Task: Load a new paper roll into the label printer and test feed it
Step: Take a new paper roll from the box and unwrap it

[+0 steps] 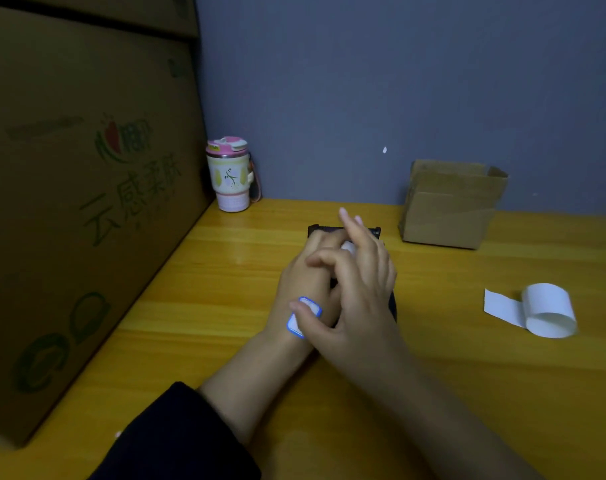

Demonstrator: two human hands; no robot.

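Both hands are stacked over the black label printer in the middle of the yellow wooden bench, hiding most of it; only its far edge and a dark sliver on the right side show. The left hand lies underneath, its fingers curled down onto the printer's body, though whether they actually clamp it cannot be told. The right hand crosses over the left; its index finger is stretched forward past the printer's far edge while its other fingers bend loosely, and a small white patch, perhaps paper, shows between them. The right thumb rests on a white, blue-edged square at the left wrist. Whether the right fingers pinch anything is hidden.

A paper roll lies on the bench well to the right of the fingers, its loose end unrolled toward them. Beyond the fingers and to their right, an open small cardboard box stands against the grey wall. Far to their left, a pink-lidded tumbler stands in the corner beside a large printed carton.
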